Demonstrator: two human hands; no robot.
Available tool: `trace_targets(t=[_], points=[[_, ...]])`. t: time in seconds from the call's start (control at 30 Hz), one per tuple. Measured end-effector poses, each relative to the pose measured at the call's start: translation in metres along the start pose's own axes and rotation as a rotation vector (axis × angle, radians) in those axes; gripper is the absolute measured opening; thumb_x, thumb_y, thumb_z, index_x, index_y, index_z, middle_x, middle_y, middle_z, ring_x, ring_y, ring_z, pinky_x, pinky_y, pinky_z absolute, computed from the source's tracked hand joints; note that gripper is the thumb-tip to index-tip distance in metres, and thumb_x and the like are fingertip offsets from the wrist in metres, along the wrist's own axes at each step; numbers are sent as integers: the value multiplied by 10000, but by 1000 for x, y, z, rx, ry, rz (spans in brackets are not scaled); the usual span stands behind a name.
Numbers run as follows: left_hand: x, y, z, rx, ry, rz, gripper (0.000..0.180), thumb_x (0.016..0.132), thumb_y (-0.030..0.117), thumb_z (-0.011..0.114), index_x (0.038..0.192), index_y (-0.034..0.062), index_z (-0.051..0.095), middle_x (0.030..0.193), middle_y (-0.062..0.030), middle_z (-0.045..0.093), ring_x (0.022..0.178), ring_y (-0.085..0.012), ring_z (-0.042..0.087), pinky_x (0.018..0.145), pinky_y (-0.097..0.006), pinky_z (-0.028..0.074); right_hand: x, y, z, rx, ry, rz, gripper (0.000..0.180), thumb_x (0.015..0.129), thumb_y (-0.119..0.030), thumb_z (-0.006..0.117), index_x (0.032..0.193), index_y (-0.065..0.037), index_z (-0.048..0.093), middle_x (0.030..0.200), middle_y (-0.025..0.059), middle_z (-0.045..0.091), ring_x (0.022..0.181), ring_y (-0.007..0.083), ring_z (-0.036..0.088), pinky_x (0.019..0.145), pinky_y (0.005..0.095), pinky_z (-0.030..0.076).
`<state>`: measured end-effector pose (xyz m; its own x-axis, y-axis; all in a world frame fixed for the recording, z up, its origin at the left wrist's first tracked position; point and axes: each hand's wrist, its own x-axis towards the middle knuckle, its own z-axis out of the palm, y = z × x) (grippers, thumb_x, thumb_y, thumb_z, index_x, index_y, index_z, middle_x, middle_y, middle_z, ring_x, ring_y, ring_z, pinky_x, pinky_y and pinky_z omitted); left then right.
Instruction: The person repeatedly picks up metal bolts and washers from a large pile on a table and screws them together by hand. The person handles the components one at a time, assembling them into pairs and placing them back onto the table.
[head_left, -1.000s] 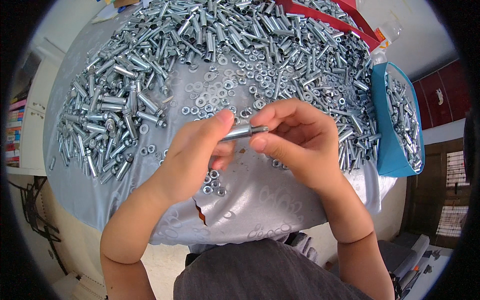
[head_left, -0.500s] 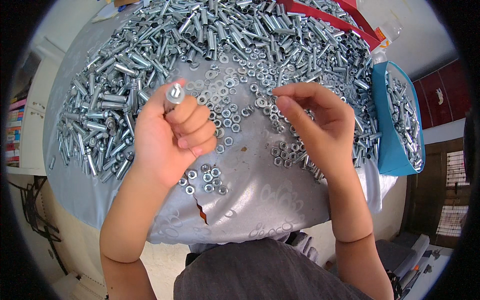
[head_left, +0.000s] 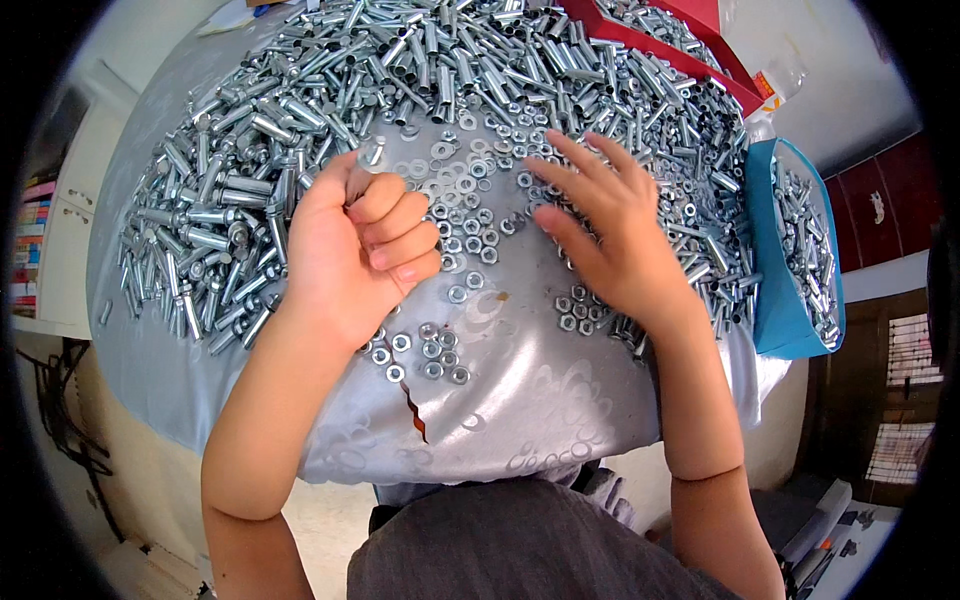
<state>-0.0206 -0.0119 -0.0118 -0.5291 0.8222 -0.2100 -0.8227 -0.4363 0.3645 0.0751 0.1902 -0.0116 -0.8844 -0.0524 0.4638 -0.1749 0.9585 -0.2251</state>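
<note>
My left hand point(head_left: 365, 240) is closed around a silver anchor bolt point(head_left: 373, 152), its end standing out above the thumb and the rest hidden in the fist. Fingers spread and holding nothing I can see, my right hand point(head_left: 615, 235) hovers over the loose hex nuts point(head_left: 487, 237) right of the middle. Between the two hands lie flat washers point(head_left: 441, 183), beside more nuts. Below my left hand a small cluster of nuts point(head_left: 432, 350) rests on the grey tablecloth point(head_left: 510, 390). Another group of nuts point(head_left: 572, 308) lies below my right hand.
Assembled bolts point(head_left: 215, 215) are heaped at the left, and metal sleeves point(head_left: 450, 70) are piled along the back. A red box point(head_left: 740, 82) stands at the far right. Nearer, a blue container point(head_left: 772, 270) holds more metal parts. The tablecloth has a tear point(head_left: 415, 415) near the front.
My right hand has moved up and slightly left, its fingers going from nearly pinched to spread. My left hand, still gripping the bolt, has shifted slightly right in view.
</note>
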Motion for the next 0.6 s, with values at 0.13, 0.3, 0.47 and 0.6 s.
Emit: trace_targets(t=[0.13,0.3,0.47,0.6], points=[[0,1,0,20,23,6,470,888,346,343,488,143,201,473,28,184,414,-101,217,422,-257,203,1,-10,11,-124,-67,-6,369,820,-265,539,1167,-144,510,1258,152,403,1164,352,343,944,486,267],[-1,1,0,38,13,2,465,886,353,338,493,147,198,476,31,185,418,-100,221,425,-259,215,2,-4,19,-223,-12,53,327,829,-223,521,1146,-145,529,1229,165,425,1142,354,363,938,473,278],[1,-1,-3,62,15,-26,465,886,374,312,493,152,202,478,31,188,420,-101,228,427,-262,230,1,0,24,-175,-2,54,259,810,-216,547,1055,-154,603,1187,158,467,1127,341,383,925,464,291],[2,-2,-2,62,29,-36,460,888,381,289,497,152,213,478,30,189,415,-102,225,427,-263,233,1,2,24,-95,29,69,197,782,-214,582,950,-142,656,1123,129,518,1100,320,409,909,439,313]])
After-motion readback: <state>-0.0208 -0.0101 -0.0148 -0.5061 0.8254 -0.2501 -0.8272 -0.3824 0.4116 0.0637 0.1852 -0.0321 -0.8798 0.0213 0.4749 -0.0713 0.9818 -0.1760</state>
